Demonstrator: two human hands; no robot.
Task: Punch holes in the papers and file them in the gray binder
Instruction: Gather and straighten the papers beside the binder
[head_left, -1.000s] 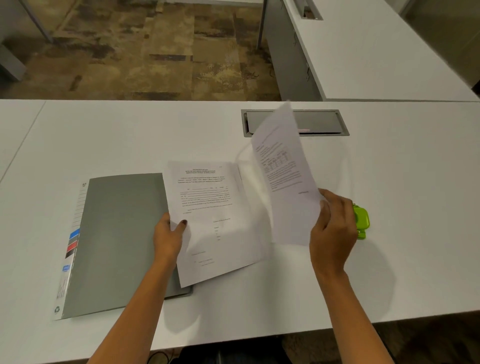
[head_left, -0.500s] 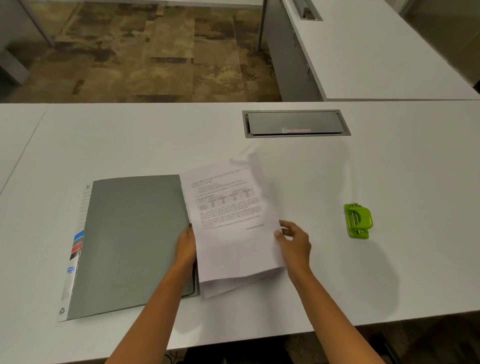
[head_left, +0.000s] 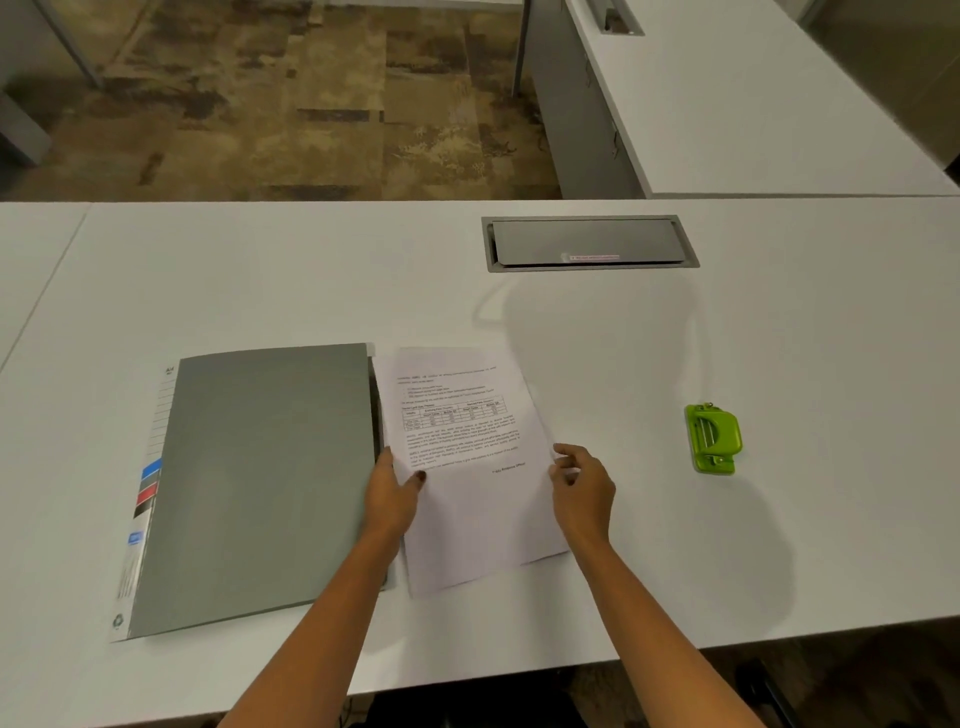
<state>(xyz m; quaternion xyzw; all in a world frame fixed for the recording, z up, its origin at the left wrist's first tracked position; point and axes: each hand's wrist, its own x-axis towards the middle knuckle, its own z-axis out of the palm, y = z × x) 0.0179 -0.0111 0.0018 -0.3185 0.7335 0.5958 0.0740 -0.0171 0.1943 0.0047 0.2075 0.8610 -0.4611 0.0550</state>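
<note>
Done: papers (head_left: 467, 467) stacked beside closed gray binder (head_left: 270, 483).
Fingers: left hand (head_left: 392, 496) pinches stack; right hand (head_left: 584, 493) curled, grip unclear.
Remaining: hole punch (head_left: 714, 439) untouched; punching, filing.

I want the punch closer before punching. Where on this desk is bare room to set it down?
Bare desk lies between the papers and the green hole punch, and in the strip from the papers' far edge to the cable hatch. Crowded: the gray binder lies right beside the papers, whose side edges the left hand and right hand hold.
</note>
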